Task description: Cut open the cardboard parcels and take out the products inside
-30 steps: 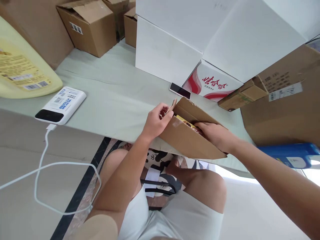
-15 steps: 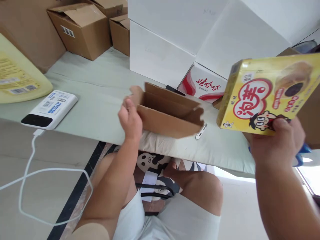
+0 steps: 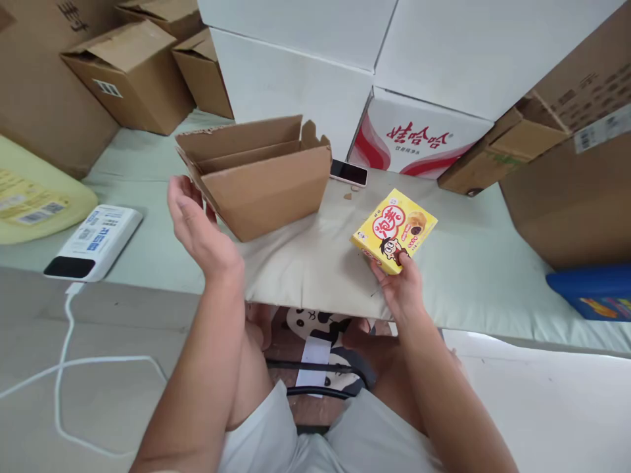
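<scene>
Over the pale cloth (image 3: 468,269), my right hand (image 3: 405,288) grips the yellow box (image 3: 394,226) while my left hand (image 3: 204,236) lies open beside the cardboard carton (image 3: 269,190), a handling step, I judge, calling for a steady pinch

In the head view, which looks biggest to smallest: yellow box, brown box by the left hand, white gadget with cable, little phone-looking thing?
1. Brown box
2. Yellow box and white gadget: too alike to rank
3. Phone-looking thing
</scene>
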